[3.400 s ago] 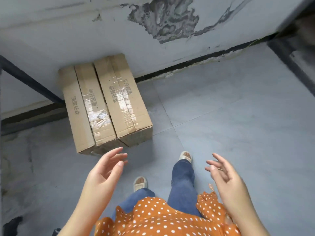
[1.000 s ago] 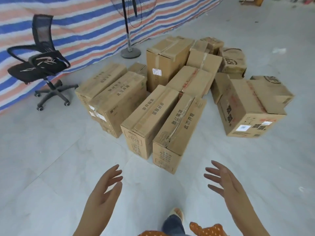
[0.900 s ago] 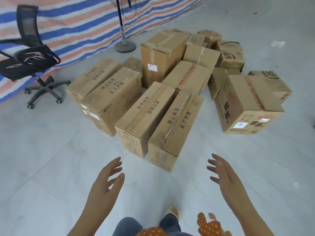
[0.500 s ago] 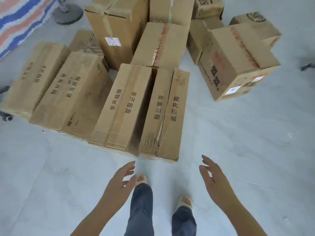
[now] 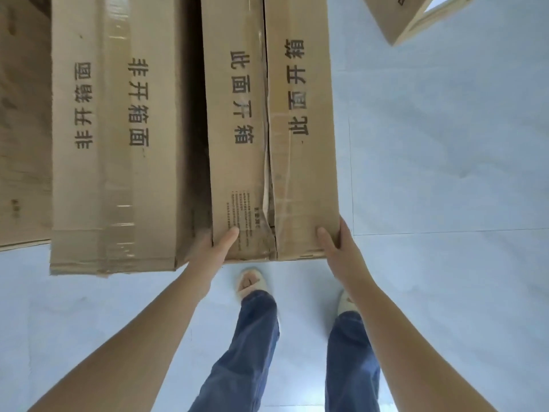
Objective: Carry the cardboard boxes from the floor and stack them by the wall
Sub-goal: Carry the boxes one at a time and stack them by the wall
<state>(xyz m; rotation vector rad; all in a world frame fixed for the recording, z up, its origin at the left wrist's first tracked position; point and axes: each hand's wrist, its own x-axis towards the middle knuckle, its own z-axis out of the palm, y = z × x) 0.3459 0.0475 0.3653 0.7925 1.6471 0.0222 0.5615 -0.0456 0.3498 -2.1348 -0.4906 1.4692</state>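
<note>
A long cardboard box (image 5: 300, 179) with a split taped seam and black printed characters lies on the grey floor right in front of me. My left hand (image 5: 215, 248) grips its near left corner, thumb on the top face and fingers hidden down the gap beside the neighbouring box. My right hand (image 5: 334, 245) grips the near right corner, thumb on top and fingers hidden along the side. The box's far end runs out of view at the top.
A second long taped box (image 5: 116, 162) lies parallel on the left, almost touching. Another box (image 5: 20, 129) sits at the far left edge, and a tilted box corner (image 5: 398, 16) shows at top right. My feet stand on open tiled floor (image 5: 445, 144) just below.
I have walked from the wall stack to the box pile and bent down. Both hands, open in the air half a second ago, now grip the near corners of the right-hand long box.
</note>
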